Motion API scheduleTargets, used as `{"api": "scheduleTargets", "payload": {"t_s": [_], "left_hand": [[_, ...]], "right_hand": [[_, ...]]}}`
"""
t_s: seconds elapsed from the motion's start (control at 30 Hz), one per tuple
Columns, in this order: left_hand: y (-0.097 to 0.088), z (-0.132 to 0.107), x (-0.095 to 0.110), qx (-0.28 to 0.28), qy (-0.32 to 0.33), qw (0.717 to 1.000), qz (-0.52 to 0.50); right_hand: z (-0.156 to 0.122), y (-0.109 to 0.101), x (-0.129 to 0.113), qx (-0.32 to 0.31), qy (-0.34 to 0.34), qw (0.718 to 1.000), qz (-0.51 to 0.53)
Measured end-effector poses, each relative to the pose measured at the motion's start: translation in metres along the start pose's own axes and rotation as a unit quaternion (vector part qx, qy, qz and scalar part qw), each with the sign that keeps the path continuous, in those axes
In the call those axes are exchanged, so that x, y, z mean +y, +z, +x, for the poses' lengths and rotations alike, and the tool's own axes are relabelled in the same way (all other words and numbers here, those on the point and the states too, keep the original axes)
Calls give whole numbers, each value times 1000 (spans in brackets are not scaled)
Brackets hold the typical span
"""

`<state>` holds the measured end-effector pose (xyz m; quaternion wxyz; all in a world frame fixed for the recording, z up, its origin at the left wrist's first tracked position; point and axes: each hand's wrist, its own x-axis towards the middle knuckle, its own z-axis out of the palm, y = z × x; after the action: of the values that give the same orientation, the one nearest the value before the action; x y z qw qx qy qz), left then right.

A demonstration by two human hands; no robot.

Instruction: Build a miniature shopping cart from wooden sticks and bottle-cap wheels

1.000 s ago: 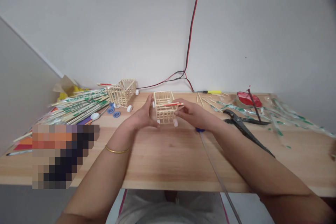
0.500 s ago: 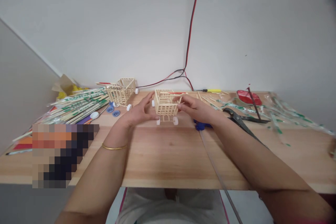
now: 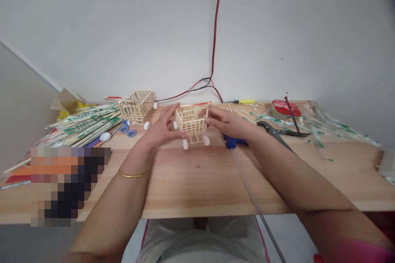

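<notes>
Between my two hands is a small toy shopping cart built of thin wooden sticks, with white wheels and a red-marked handle bar at its far side. My left hand grips its left side, the thumb by the near left corner and the fingers behind. On the other side my right hand has its fingers and thumb pressed to the right wall. The cart looks slightly tilted; whether its wheels touch the table is hard to tell. A second stick cart of the same kind stands at the back left.
Wrapped chopsticks lie heaped at left, beside blue wheel-like discs and a white spoon. A blue glue gun with a trailing cord, dark scissors, a yellow-handled tool and torn wrappers are at right.
The held cart has turned and tipped slightly, its near left wheel now lower and its handle bar farther back. Both hands moved with it. The whole view has shifted a little.
</notes>
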<state>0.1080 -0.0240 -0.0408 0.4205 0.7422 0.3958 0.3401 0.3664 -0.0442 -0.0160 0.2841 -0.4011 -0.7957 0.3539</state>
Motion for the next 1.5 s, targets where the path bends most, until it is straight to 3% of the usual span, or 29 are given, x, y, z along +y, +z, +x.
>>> {"api": "scheduleTargets", "payload": {"t_s": [0.23, 0.4, 0.63, 0.8, 0.97, 1.13, 1.23, 1.37, 1.5], "left_hand": [[8, 2, -3, -36, -25, 991, -124], [10, 2, -3, -37, -24, 984, -175], [13, 1, 4, -10, -33, 981, -193], [13, -2, 15, 33, -87, 968, -232], [12, -5, 29, 42, -149, 953, -261], [10, -6, 28, 53, -164, 950, -262], [7, -6, 24, 71, -191, 945, -255], [5, -6, 23, 89, -214, 938, -258], [4, -7, 26, 73, -215, 938, -262]], "right_hand": [[2, 1, 4, 3, -32, 999, 6], [3, 3, 5, 27, -46, 996, 70], [1, 2, -3, 58, -6, 995, 80], [0, 2, -9, 108, 0, 994, 21], [-6, -2, -24, 167, -67, 982, -63], [-13, -2, -38, 115, -189, 957, -186], [-14, 4, -38, 77, -210, 945, -240], [-11, 16, -30, 97, -215, 928, -289], [-7, 25, -23, 131, -246, 911, -305]]}}
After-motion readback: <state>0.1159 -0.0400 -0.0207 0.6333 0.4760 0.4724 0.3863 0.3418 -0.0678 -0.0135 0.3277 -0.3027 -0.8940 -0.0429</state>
